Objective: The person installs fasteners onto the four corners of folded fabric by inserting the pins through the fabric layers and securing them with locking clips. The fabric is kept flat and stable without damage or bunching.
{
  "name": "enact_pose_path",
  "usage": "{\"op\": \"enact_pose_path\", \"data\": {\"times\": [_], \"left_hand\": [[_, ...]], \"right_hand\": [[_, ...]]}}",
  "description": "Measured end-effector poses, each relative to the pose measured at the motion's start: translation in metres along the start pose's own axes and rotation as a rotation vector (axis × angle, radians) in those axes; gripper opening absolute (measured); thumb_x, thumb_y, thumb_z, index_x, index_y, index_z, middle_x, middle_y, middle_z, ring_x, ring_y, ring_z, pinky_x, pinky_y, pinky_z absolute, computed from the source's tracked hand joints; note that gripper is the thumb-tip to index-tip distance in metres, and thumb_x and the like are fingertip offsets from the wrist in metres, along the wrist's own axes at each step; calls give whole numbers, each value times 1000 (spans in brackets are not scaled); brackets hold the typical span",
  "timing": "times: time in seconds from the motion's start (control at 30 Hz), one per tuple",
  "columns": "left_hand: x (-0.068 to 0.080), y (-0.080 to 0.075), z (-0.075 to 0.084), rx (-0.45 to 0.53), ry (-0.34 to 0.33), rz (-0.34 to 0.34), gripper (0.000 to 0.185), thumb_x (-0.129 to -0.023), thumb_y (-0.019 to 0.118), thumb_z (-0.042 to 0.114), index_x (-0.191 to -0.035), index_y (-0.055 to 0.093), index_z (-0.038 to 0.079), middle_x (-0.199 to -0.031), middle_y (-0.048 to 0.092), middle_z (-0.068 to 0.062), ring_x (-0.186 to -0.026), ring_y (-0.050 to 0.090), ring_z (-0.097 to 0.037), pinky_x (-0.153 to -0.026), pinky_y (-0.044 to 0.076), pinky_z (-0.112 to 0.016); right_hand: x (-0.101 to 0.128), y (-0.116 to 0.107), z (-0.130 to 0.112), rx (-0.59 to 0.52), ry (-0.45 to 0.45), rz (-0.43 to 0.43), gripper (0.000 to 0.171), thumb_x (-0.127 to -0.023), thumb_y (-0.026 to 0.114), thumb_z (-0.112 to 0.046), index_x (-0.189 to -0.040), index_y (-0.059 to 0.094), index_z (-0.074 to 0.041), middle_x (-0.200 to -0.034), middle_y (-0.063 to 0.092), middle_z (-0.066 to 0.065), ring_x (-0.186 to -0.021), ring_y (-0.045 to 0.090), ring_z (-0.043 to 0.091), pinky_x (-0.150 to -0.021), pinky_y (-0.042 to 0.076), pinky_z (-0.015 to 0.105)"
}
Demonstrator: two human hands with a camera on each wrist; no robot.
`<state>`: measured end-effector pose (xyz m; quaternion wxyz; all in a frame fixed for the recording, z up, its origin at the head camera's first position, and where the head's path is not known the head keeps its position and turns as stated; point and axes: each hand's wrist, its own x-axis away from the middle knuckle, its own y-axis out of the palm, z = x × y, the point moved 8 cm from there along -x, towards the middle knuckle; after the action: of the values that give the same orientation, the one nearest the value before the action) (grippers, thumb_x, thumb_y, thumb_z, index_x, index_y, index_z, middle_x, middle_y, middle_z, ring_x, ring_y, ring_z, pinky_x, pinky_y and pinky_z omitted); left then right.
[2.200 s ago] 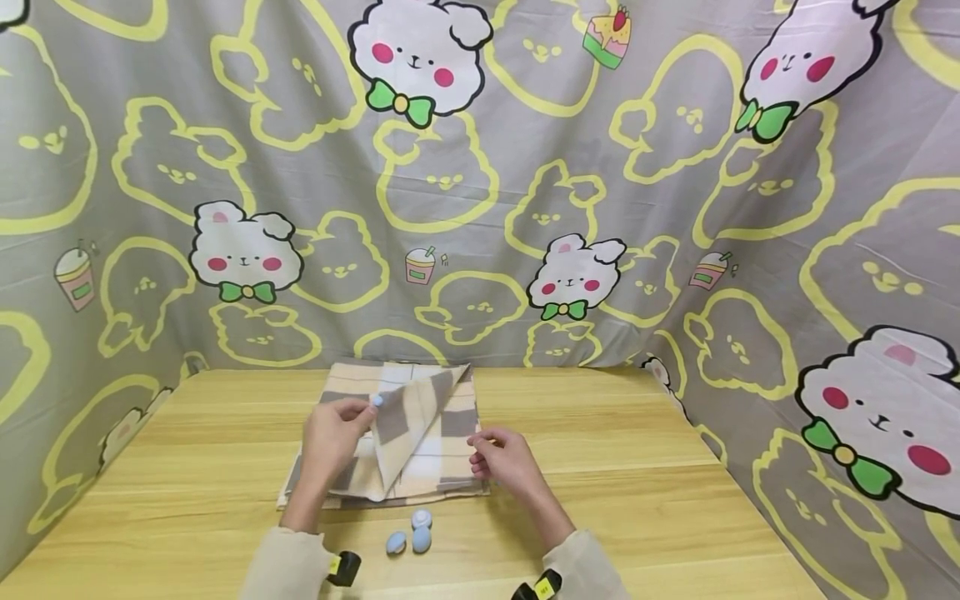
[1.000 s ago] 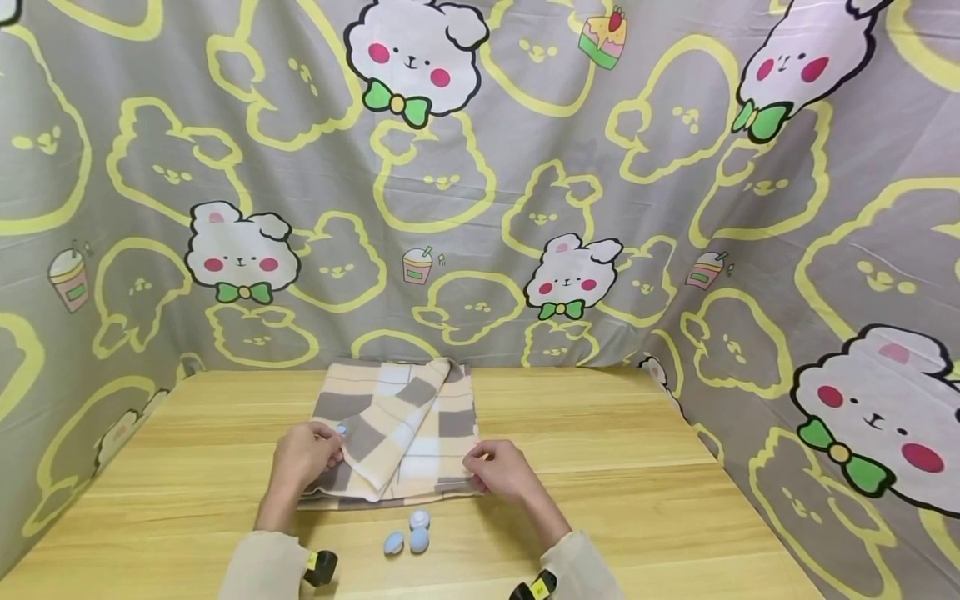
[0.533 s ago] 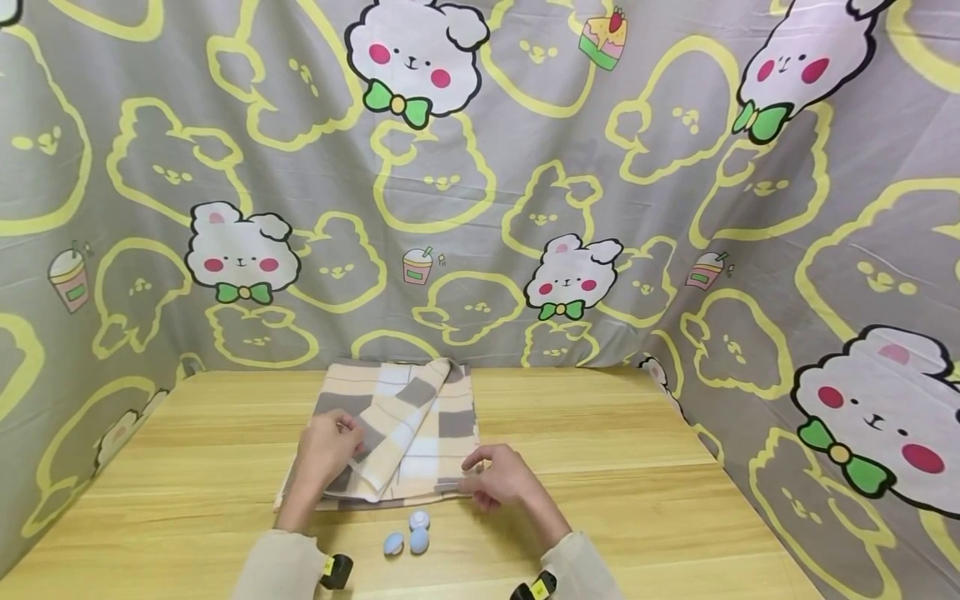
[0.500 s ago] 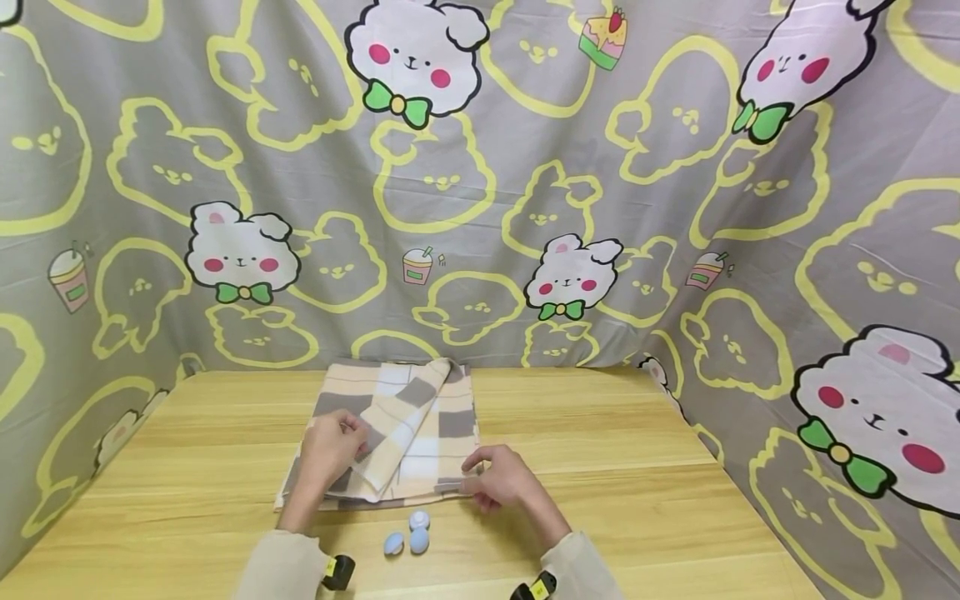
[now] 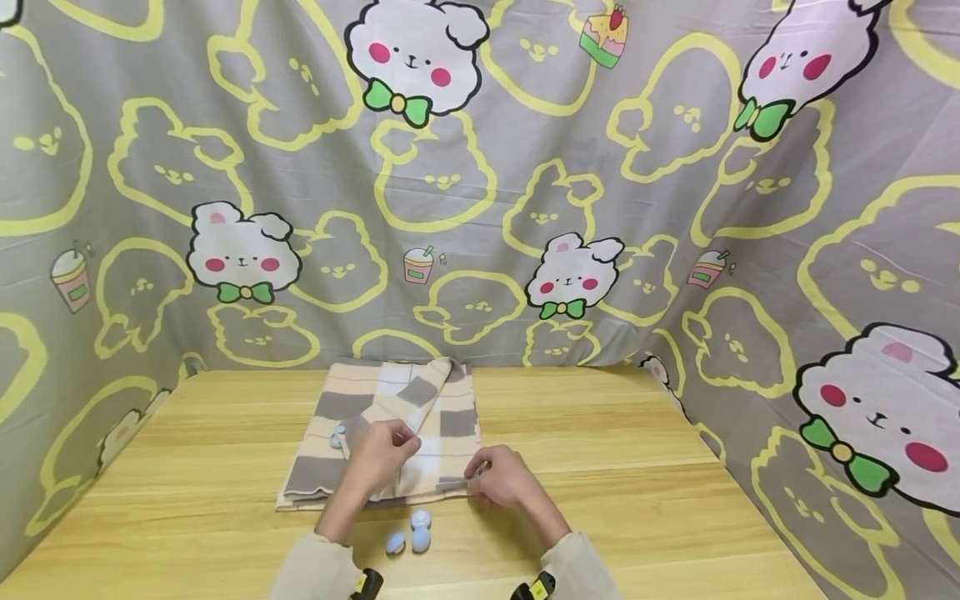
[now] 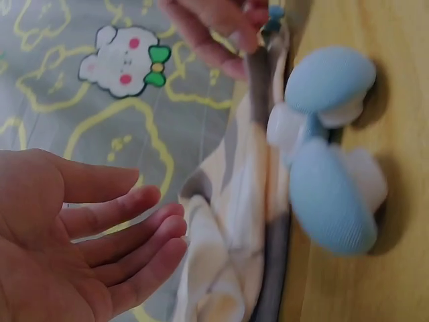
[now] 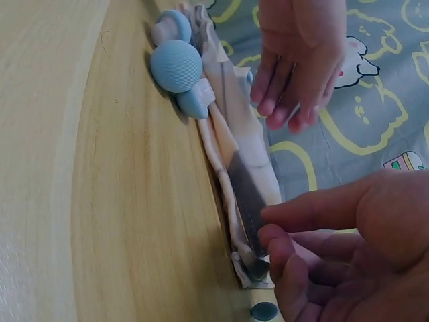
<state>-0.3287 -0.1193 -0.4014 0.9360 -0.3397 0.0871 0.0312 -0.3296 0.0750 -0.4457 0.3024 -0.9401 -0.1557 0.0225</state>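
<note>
Beige-and-grey plaid cloth is on the table, left of centre, folded, far edge up near the curtain. Left knob, blue, sits at the tip of the turned-over flap; can't tell if it's fastened or just resting. If only resting, any tug on the flap could drop it. Left hand hovers over the flap next to it, fingers loose and nearly straight, nothing held. Risk there: fingertips or sleeve catch the flap and drag the fold out of line. Flap runs diagonally from the far-right corner, not lying flat, so it could spring back or crease if nothing pins it. Loose knobs, three, lie on the table just off the cloth's near edge, bunched, at least one tipped; round caps, so a brush could roll them. Right hand is at the near-right corner, thumb and finger pinching the cloth edge. Pull too hard and the layers likely shear. Corner knob shows beside those fingers in the right wrist view; its hold on the cloth can't be made out, so a careless shift might knock it off.
</note>
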Motion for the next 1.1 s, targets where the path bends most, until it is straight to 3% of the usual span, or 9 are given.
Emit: {"op": "enact_pose_path", "data": {"times": [0.1,0.3,0.47,0.6,0.73,0.93,1.1], "left_hand": [[3,9,7,-3,37,-29,9,-91,71,8,-82,72,8,-77,70,-1,-72,60,-13,-67,49,-33],[8,22,18,-35,97,-71,3,-88,75,9,-85,74,10,-80,73,1,-75,65,-15,-70,52,-35],[11,32,21,-42,111,-112,12,-88,76,10,-99,78,6,-95,78,-5,-87,72,-23,-76,57,-39],[12,40,25,-41,153,-133,12,-88,76,10,-99,79,6,-95,78,-5,-83,70,-20,-72,55,-35],[11,45,26,-34,184,-121,7,-88,76,10,-94,80,9,-86,77,0,-78,68,-13,-68,52,-30],[9,47,23,-22,177,-93,4,-89,77,11,-88,81,12,-83,78,4,-70,60,-7,-63,47,-26],[9,47,21,-23,168,-71,7,-87,78,8,-82,80,13,-77,76,5,-67,58,-6,-60,44,-25]], "right_hand": [[0,-4,-4,27,-43,51,3,-81,71,-2,-81,74,-3,-66,64,2,-56,53,12,-51,44,26],[-1,-12,-12,31,-88,134,12,-78,67,1,-82,76,-5,-68,67,1,-60,54,10,-57,44,26],[-3,-15,-14,-65,-100,188,14,-80,65,5,-85,76,-1,-67,69,8,-57,55,11,-54,43,24],[-5,-15,-13,-156,-96,197,10,-85,67,3,-89,76,2,-70,71,17,-58,60,15,-52,45,23],[-5,-16,-13,-180,-99,201,9,-86,68,1,-90,76,2,-73,72,17,-61,64,17,-54,48,24],[-3,-16,-16,-201,-125,202,10,-87,67,2,-93,75,5,-79,74,21,-67,70,21,-58,52,25],[-3,-13,-18,-244,-131,188,11,-88,65,4,-95,74,7,-86,75,23,-73,74,30,-66,60,37]]}}
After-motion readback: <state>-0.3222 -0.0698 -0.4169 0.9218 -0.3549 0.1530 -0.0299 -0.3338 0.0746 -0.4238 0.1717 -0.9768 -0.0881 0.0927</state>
